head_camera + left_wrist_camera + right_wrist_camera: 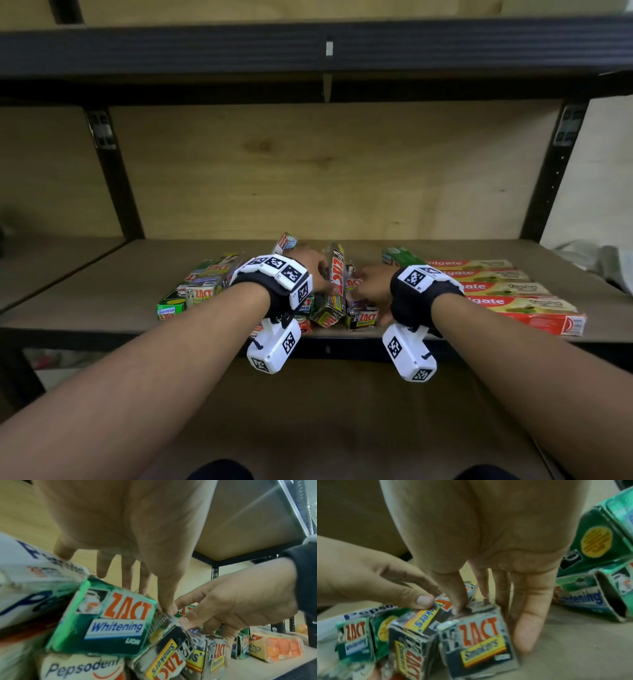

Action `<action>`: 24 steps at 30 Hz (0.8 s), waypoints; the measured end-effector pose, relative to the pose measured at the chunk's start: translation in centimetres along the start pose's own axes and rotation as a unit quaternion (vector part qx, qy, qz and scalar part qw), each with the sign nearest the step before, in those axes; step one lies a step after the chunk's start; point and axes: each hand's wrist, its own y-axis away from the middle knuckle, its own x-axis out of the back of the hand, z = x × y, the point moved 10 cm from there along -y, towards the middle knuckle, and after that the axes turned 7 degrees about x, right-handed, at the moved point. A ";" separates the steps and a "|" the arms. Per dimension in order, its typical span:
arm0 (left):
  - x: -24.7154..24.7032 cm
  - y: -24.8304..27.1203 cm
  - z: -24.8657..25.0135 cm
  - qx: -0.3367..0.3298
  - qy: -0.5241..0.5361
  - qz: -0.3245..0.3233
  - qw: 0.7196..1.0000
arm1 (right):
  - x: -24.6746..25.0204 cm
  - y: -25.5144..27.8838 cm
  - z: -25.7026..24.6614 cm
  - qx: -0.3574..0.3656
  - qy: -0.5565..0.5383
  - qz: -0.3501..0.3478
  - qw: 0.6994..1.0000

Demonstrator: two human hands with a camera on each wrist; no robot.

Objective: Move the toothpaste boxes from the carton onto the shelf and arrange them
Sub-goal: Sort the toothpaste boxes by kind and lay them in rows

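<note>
Shelf (411, 246) fills mid-frame, Colgate row (496, 287) neat at right. Centre, a loose Zact pile (342, 301): left hand (308, 267) pinches a tilted box (334, 274), right hand (371, 287) straddles another with straight fingers. A nudge could topple neighbours.

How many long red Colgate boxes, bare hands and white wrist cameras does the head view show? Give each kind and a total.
Long red Colgate cardboard boxes: 4
Bare hands: 2, left hand pinching a black Zact Smokers box, right hand
White wrist cameras: 2
Total: 8
</note>
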 end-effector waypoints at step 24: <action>-2.8 0.0 3.7 -0.032 -0.041 -0.020 0.998 | 1.2 2.2 2.7 -0.026 0.108 0.063 0.992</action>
